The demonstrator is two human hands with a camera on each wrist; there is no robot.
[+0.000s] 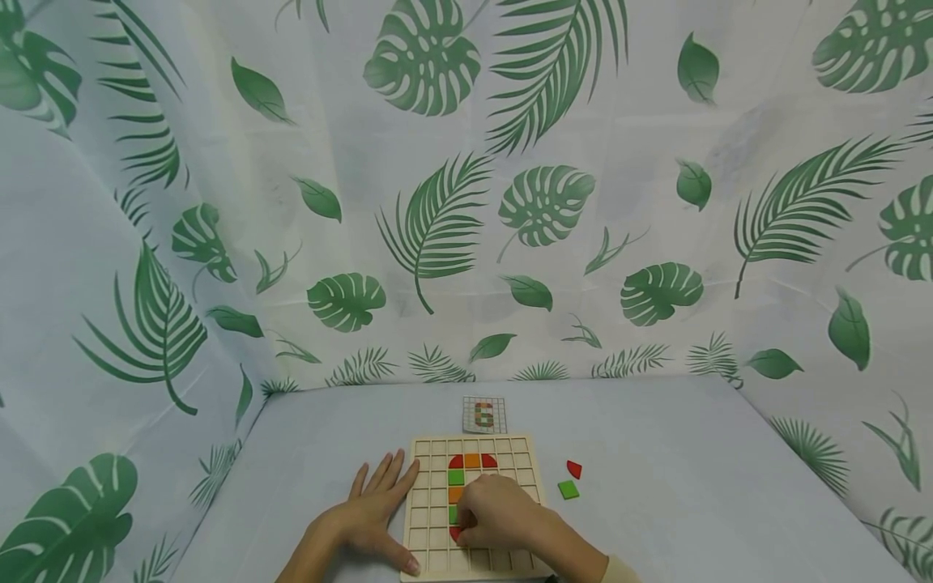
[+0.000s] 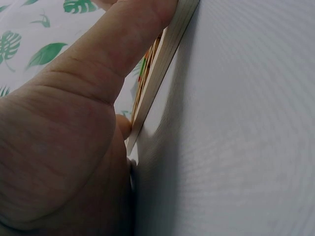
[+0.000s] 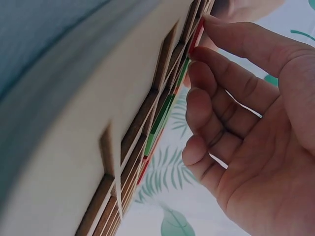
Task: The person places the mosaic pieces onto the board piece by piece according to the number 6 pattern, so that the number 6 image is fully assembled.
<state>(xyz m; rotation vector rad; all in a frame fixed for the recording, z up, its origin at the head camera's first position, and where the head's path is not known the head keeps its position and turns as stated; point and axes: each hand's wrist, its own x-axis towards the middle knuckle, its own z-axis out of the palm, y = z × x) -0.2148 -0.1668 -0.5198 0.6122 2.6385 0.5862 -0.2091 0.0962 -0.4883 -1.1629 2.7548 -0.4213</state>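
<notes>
A wooden grid board point(image 1: 426, 518) lies on the table, with red, orange and green tiles set in its squares. My left hand point(image 1: 368, 514) spreads along the board's left side, fingers at the edge and thumb at the near left corner. Over the middle of the board, my right hand point(image 1: 503, 512) pinches a red quarter-round tile point(image 3: 196, 37) between thumb and forefinger, at the lower end of the tile column. Above it in that column are a green tile point(image 1: 455, 478) and an orange tile point(image 1: 455, 495). The right hand hides several squares.
A pattern card point(image 1: 484, 414) showing a coloured 6 lies just beyond the board. To the board's right are a loose red quarter-round piece point(image 1: 574, 470) and a loose green square point(image 1: 568, 489). Leaf-printed cloth point(image 1: 452, 340) walls the table's back and sides.
</notes>
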